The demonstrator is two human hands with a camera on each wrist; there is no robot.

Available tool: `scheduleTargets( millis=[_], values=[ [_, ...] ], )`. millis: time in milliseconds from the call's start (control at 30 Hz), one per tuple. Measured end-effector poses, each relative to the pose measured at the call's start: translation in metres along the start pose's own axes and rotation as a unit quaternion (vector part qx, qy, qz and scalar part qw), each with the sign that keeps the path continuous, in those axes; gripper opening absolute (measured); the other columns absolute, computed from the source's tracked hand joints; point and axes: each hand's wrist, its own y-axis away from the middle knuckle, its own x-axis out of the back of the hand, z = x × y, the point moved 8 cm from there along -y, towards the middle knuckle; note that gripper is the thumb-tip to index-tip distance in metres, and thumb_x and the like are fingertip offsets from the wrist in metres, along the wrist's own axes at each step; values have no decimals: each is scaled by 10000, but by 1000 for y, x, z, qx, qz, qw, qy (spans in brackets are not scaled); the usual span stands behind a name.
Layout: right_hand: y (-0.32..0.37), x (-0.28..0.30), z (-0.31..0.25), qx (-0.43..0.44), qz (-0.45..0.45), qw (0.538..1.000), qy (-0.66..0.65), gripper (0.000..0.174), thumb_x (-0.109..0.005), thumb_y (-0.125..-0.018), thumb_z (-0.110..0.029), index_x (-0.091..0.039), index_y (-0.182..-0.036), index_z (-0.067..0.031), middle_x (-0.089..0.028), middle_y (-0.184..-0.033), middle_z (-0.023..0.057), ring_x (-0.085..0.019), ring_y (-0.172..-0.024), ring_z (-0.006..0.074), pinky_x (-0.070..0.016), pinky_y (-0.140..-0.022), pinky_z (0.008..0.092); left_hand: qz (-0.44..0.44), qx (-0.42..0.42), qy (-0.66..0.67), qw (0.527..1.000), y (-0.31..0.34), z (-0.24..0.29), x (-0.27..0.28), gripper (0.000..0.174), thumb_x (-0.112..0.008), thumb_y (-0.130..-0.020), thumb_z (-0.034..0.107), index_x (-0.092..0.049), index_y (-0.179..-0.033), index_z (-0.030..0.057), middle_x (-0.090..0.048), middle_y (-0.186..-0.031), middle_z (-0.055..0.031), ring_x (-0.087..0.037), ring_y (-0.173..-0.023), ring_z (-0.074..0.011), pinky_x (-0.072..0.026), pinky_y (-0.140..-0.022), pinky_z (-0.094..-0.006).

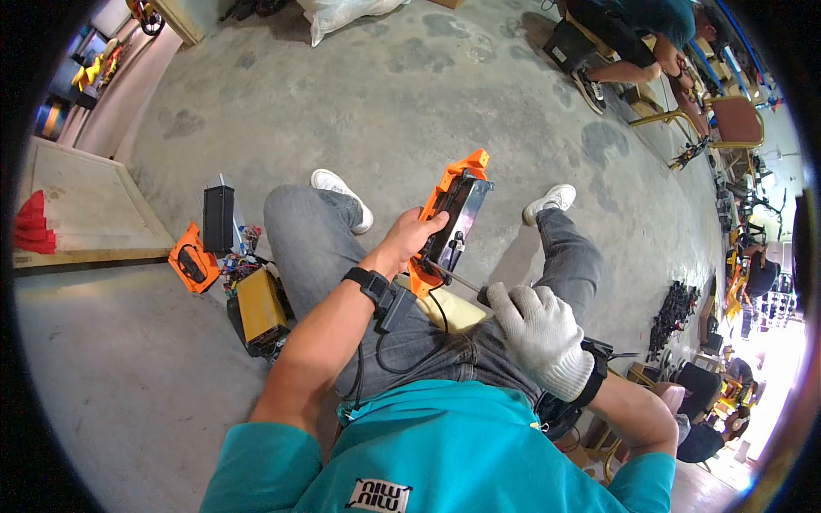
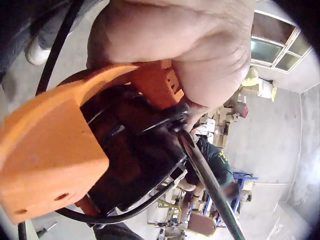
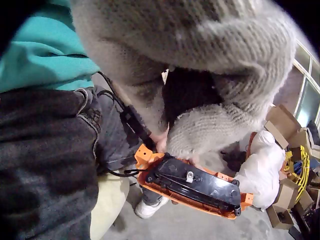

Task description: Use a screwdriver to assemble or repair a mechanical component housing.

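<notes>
My bare left hand (image 1: 409, 244) grips an orange plastic housing (image 1: 469, 162) with a black, glossy-faced unit (image 1: 462, 218) set in it, thumb over the edge. Both are held up between the knees. In my right hand (image 1: 543, 333), which wears a knitted glove, is a screwdriver by its dark handle (image 3: 192, 92). Its metal shaft (image 2: 212, 185) reaches the black unit's near end, with the tip right at a small recess there. A black cable (image 2: 120, 217) runs along the unit's side. The right wrist view shows the unit's dark face with a small pale fitting (image 3: 190, 176).
On the floor to the left lie another orange housing (image 1: 181, 265), a black box (image 1: 218, 220), a gold-coloured metal case (image 1: 261, 303) and tangled wires. A white sack (image 1: 346, 15) lies ahead. Another person (image 1: 658, 51) bends over at the upper right, near a chair (image 1: 735, 121).
</notes>
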Motion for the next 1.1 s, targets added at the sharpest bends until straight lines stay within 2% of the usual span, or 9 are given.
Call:
scheduleTargets(
  millis=[300,433,500,567,700,767,800,933,1100],
  values=[
    [5,-14,1,-32,-88,996,-4,535,-644,-882,-154,-595,-1412,-99,-626,-1017,130,-683,-837,327,-598,-664,443,-24,-10,-10,1000,3,3,-4,300,-589,-1112,274,-642,-1256,17,-705,-991,-19,-689,-792,-115,-596,-712,-303],
    [0,-13,11,-78,-22,976,-200,427,-658,-932,-132,-643,-1355,-78,-665,-920,134,-689,-783,294,-586,-651,445,-4,-9,10,1000,4,4,-3,302,-590,-1112,272,-638,-1268,18,-699,-989,-16,-684,-795,-111,-597,-726,-308],
    [-3,-28,34,-189,-15,869,-457,379,-650,-966,-122,-676,-1330,-20,-693,-831,82,-653,-693,185,-562,-633,372,-10,-18,2,1000,6,7,-3,301,-590,-1112,270,-634,-1272,19,-698,-990,-15,-683,-799,-111,-597,-725,-306],
    [23,-57,42,-441,-189,588,-651,297,-682,-938,-209,-684,-1150,-1,-635,-746,47,-664,-732,226,-554,-709,362,-16,-30,-4,999,7,13,-5,300,-591,-1112,268,-629,-1277,20,-697,-992,-15,-682,-804,-110,-596,-723,-304],
    [40,-72,39,-416,-220,585,-660,316,-698,-927,-238,-664,-1113,15,-621,-807,22,-655,-785,221,-552,-746,356,-22,-40,-2,999,12,17,-7,320,-597,-1110,274,-604,-1308,23,-699,-1032,-21,-685,-847,-109,-601,-729,-305],
    [33,-60,50,-345,-183,748,-538,340,-718,-908,-235,-643,-1137,5,-634,-888,49,-654,-857,200,-548,-782,357,-33,-45,-18,998,10,19,-11,333,-598,-1110,274,-587,-1326,22,-698,-1052,-25,-688,-864,-110,-606,-738,-306],
    [37,-60,49,-347,-180,746,-539,340,-718,-908,-235,-643,-1137,5,-634,-888,49,-654,-857,200,-548,-782,357,-27,-44,-16,999,10,18,-11,359,-601,-1108,264,-559,-1372,25,-697,-1089,-32,-693,-888,-113,-613,-764,-311],
    [13,-15,44,-111,-28,966,-230,474,-773,-848,-203,-619,-1278,-72,-706,-1042,171,-685,-979,411,-569,-829,486,-58,-79,20,995,13,26,-16,470,-608,-1102,221,-465,-1512,40,-684,-1221,-46,-704,-993,-128,-623,-857,-323],
    [14,-15,29,-105,-61,985,-123,556,-742,-864,-164,-576,-1395,-139,-684,-1014,143,-687,-940,395,-592,-767,494,-56,-54,14,997,10,21,-12,536,-614,-1095,189,-420,-1575,51,-666,-1311,-39,-689,-1078,-133,-616,-909,-328]
  ],
)
